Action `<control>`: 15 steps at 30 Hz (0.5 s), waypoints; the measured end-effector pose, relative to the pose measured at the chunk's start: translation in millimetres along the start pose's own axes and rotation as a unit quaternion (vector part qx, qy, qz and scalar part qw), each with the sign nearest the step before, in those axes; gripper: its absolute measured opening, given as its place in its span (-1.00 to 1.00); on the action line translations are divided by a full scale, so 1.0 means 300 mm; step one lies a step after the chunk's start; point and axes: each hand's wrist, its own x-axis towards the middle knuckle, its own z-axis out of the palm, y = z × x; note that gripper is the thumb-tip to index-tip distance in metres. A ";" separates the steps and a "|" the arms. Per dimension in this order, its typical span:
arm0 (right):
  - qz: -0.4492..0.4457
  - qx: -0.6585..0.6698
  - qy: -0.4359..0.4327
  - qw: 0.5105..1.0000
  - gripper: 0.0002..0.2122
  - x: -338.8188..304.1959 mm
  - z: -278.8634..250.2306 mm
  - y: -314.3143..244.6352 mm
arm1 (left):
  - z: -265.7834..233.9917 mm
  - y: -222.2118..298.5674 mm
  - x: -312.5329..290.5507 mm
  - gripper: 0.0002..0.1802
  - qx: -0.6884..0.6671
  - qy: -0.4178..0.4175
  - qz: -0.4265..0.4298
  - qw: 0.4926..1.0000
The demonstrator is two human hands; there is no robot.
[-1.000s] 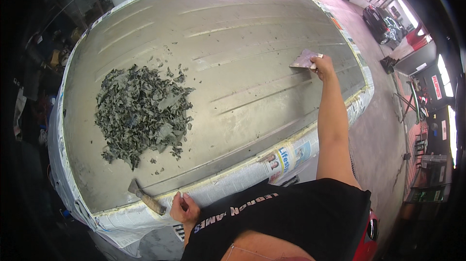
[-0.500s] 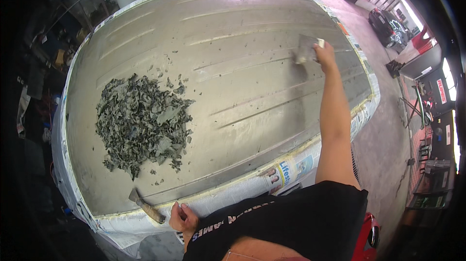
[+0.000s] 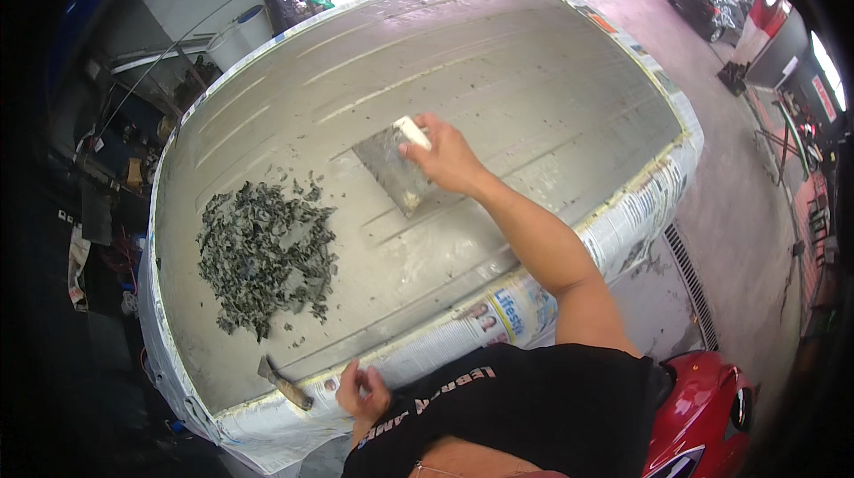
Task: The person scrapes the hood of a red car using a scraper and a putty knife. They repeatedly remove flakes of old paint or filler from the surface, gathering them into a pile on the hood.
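One broad scraper (image 3: 389, 168), its flat grey blade smudged and its handle (image 3: 411, 132) whitish, is being held over the middle of one ridged panel (image 3: 534, 60); the right grip (image 3: 449, 158) is clenching that handle; the left grip (image 3: 364, 392) is curling at the near edge, its contents impossible to tell; one smaller scraper (image 3: 286, 384) is lying beside it; one heap of dark flakes (image 3: 267, 256) is resting leftward; printed newspaper (image 3: 516, 311) is lining the rim; pale lettering (image 3: 449, 397) is crossing one black shirt (image 3: 551, 411).

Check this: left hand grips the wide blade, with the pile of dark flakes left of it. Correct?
Wrong hand: the head view shows the right hand gripping the wide blade; the pile of dark flakes does lie left of it.
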 end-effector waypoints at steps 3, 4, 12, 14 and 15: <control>0.028 0.107 0.083 0.990 -0.64 -0.062 -0.161 0.058 | 0.090 0.105 0.045 -0.63 -0.087 -0.116 -0.024 0.989; 0.054 0.159 0.117 0.979 -0.64 -0.071 -0.228 0.114 | 0.125 0.141 0.056 -0.66 -0.087 -0.128 -0.005 0.988; 0.119 0.234 0.214 0.941 -0.62 -0.112 -0.717 0.360 | 0.213 0.185 0.025 -0.69 0.033 -0.095 0.038 0.994; 0.135 0.197 0.251 0.938 -0.64 -0.068 -0.803 0.405 | 0.229 0.200 0.026 -0.70 0.062 -0.083 0.036 0.994; 0.138 0.173 0.258 0.941 -0.66 -0.036 -0.850 0.455 | 0.235 0.208 0.026 -0.70 0.078 -0.077 0.033 0.993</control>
